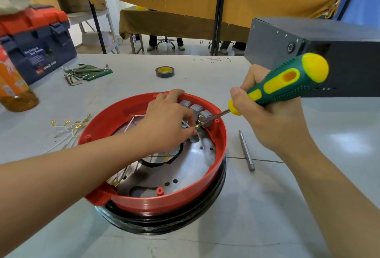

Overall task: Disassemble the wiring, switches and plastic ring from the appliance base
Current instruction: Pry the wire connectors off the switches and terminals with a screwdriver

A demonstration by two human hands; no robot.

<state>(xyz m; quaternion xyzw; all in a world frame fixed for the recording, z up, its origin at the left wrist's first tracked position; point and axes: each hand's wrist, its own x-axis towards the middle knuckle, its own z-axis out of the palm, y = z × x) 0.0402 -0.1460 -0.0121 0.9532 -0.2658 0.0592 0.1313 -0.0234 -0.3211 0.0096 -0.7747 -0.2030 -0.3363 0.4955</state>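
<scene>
Screwdriver tip at switch terminal, inside red plastic ring (205,183).
Right hand (273,120) fingers clamped on screwdriver (287,81); left hand (170,122) fingers pinch white wire (190,126) beside grey switches (196,108).

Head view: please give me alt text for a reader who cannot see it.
A person's right hand holds a green and yellow screwdriver with its tip at the grey switches inside a red plastic ring, while the left hand pinches a white wire beside them. Loose wires, tape and a toolbox sit on the table.
</scene>
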